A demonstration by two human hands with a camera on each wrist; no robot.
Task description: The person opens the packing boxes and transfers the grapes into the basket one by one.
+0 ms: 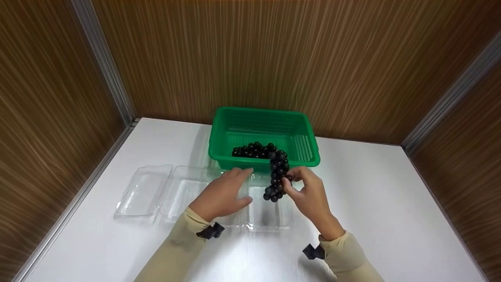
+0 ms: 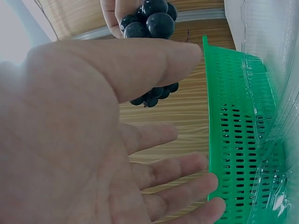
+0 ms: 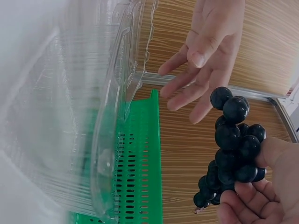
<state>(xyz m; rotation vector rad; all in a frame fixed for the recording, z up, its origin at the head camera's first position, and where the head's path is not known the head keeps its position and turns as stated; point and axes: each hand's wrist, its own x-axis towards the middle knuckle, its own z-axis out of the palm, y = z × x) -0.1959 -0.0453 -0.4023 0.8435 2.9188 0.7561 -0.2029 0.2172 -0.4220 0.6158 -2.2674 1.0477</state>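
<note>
A bunch of dark grapes (image 1: 278,172) is pinched between the thumb and fingers of my right hand (image 1: 311,194), raised over the near edge of the green basket and a clear plastic box. In the right wrist view the grapes (image 3: 236,149) hang beside the right fingers (image 3: 252,203). My left hand (image 1: 225,192) hovers above the clear boxes with fingers extended and thumb spread, holding nothing. More dark grapes (image 1: 252,150) lie inside the green basket (image 1: 264,111), along its near side. The left wrist view shows the left palm (image 2: 70,121) facing that camera, grapes (image 2: 161,24) beyond the thumb.
Clear plastic clamshell boxes stand on the white table in front of the basket; one lid (image 1: 143,192) lies folded out to the left. The right box (image 1: 268,219) is below the grapes. Wood-grain panels (image 1: 250,55) enclose the table (image 1: 372,203) at the back and sides.
</note>
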